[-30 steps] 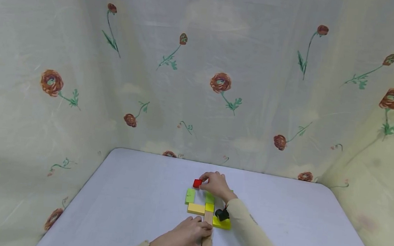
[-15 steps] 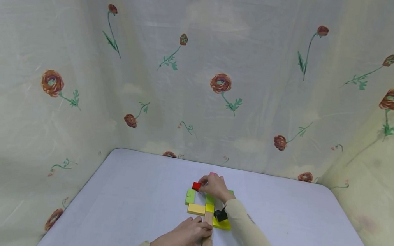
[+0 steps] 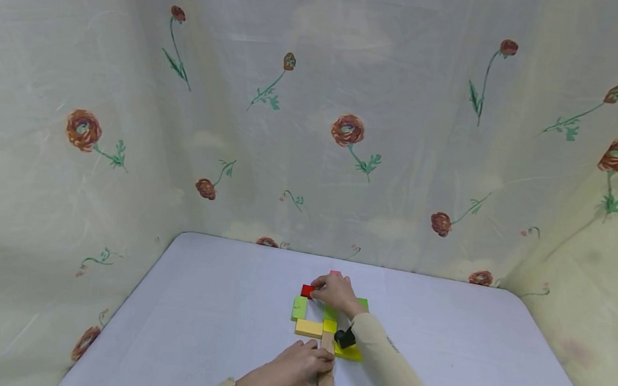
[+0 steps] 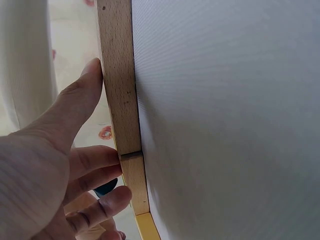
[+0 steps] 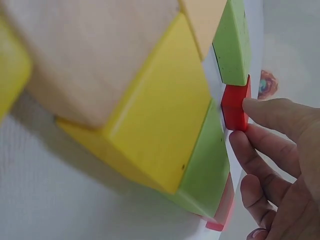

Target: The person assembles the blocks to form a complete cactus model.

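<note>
My left hand (image 3: 293, 369) lies over a line of plain wooden blocks (image 4: 120, 85). In the left wrist view its thumb and fingertips touch them, spread apart on either side of a joint between two blocks. Further forward, my right hand (image 3: 336, 292) pinches a small red block (image 5: 235, 106) between thumb and fingers. The red block touches the end of a light green block (image 5: 235, 45). A yellow block (image 3: 329, 326) continues the wooden line, followed by a green block (image 5: 207, 155) and a pink block (image 3: 335, 273). An orange-yellow block (image 3: 309, 328) joins on the left.
A flat yellow block (image 3: 349, 353) lies right of the wooden line, partly under the right forearm. Another green block (image 3: 362, 302) shows beyond the right wrist. A black device (image 3: 345, 338) sits at that wrist. Flowered cloth (image 3: 268, 152) hangs around the white table (image 3: 211, 307).
The right hand has brought the red block slightly nearer, up to the end of the light green block. The pink block has come into view behind it. The left hand has stayed put.
</note>
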`<state>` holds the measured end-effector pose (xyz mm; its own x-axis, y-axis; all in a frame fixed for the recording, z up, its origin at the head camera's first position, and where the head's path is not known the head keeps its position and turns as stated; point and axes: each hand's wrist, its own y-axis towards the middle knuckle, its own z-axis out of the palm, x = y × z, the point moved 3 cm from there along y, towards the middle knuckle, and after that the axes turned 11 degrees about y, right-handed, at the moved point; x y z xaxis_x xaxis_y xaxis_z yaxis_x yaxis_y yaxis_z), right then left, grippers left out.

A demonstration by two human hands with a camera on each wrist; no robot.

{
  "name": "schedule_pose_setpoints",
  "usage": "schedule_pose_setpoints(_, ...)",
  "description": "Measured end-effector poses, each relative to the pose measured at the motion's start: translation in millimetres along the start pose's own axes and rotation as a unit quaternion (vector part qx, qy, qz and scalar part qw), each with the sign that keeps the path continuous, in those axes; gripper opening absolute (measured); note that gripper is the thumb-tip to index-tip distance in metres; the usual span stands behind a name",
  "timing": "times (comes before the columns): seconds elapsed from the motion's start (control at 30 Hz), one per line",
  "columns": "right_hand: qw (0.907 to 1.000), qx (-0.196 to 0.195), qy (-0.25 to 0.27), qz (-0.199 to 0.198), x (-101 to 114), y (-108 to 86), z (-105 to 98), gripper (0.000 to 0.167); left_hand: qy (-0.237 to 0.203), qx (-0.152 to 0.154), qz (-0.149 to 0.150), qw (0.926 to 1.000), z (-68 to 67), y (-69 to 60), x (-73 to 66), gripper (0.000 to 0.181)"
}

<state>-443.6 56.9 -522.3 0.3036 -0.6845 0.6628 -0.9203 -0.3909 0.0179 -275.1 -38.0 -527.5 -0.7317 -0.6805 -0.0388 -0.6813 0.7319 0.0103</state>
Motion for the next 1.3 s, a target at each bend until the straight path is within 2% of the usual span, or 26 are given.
schedule_pose_setpoints(0.37,0.9998,0.002,0.018,0.009,-1,1.6,4,0.022,-0.001,-0.013,0.008,0.9999,2.5,1.5,0.9,0.063)
schedule_pose_setpoints(0.8,0.9988,0.015,0.045,0.008,-2,1.6,9,0.023,-0.001,-0.002,0.005,1.0000,1.4,1.8,-0.7,0.062)
schedule_pose_setpoints(0.93,0.9988,-0.007,0.047,0.011,-1,0.4,4,0.022,0.003,-0.007,0.009,0.9999,1.1,1.5,-1.0,0.063)
schedule_pose_setpoints(1.0,0.9964,-0.032,0.077,0.016,-3,0.5,-3,0.023,0.006,-0.007,0.009,0.9999,1.4,1.6,-1.2,0.063)
schedule_pose_setpoints(1.1,0.9841,-0.095,0.147,0.032,-8,2.3,-19,0.025,0.003,-0.005,0.001,1.0000,2.0,1.9,-1.3,0.063)
schedule_pose_setpoints(1.2,0.9621,-0.151,0.218,0.062,-18,3.9,-36,0.031,-0.002,0.002,-0.010,0.9999,2.6,2.4,-1.1,0.064)
schedule_pose_setpoints(1.3,0.9363,-0.164,0.294,0.099,-28,4.9,-47,0.038,-0.006,0.009,-0.020,0.9997,2.9,2.4,-0.3,0.065)
